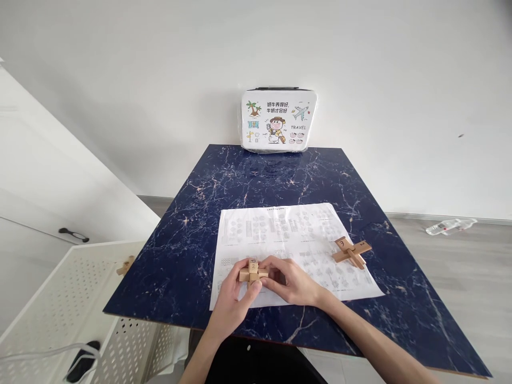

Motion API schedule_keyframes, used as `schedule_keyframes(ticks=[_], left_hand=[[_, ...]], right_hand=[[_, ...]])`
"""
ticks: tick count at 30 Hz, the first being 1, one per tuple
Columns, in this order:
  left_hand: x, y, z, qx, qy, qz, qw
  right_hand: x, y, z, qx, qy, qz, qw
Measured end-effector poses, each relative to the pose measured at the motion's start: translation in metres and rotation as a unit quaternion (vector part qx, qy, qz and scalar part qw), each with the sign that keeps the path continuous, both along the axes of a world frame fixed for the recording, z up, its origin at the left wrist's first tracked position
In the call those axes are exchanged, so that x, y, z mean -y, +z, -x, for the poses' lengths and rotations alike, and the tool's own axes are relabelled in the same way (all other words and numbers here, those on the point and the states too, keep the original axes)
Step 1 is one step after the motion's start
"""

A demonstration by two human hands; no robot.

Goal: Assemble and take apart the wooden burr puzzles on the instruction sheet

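Left hand (232, 298): fingers curled around a small wooden cross puzzle (253, 272), gripping its left end. Right hand (291, 281): fingers closed on the puzzle's right end. Puzzle sits just above the near left part of an instruction sheet (288, 234), its longest bar running left to right, a short block pointing up. White perforated basket (72, 288), far left: one wooden piece (125, 265) inside. Second wooden cross (352, 252), right, on the sheet. Blue marble table (200, 213).
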State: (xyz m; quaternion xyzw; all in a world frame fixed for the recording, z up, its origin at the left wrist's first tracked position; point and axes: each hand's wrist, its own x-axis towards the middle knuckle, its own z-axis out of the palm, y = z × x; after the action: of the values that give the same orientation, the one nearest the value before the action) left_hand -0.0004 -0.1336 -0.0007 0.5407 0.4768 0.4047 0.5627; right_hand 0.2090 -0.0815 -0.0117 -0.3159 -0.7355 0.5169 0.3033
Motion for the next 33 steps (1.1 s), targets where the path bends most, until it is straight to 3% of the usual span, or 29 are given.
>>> schedule_keyframes(ticks=[10,21,25,30,33], left_hand=[[0.002,-0.003,-0.003,-0.060,0.057,-0.004,0.997],[-0.002,0.008,-0.001,-0.092,0.027,-0.061,0.994],[0.001,0.003,-0.001,-0.054,0.034,-0.057,0.996],[0.004,0.002,0.000,-0.021,0.008,-0.025,0.999],[0.003,0.004,-0.002,-0.024,0.016,-0.008,1.000]], right_hand=[[0.004,-0.002,0.000,0.013,0.008,-0.050,0.999],[0.005,-0.007,0.001,0.016,-0.019,-0.072,0.997],[0.005,-0.007,0.001,0.018,-0.028,-0.050,0.998],[0.005,-0.005,0.002,-0.014,-0.013,0.035,0.999],[0.003,-0.005,0.002,-0.020,-0.019,0.036,0.999]])
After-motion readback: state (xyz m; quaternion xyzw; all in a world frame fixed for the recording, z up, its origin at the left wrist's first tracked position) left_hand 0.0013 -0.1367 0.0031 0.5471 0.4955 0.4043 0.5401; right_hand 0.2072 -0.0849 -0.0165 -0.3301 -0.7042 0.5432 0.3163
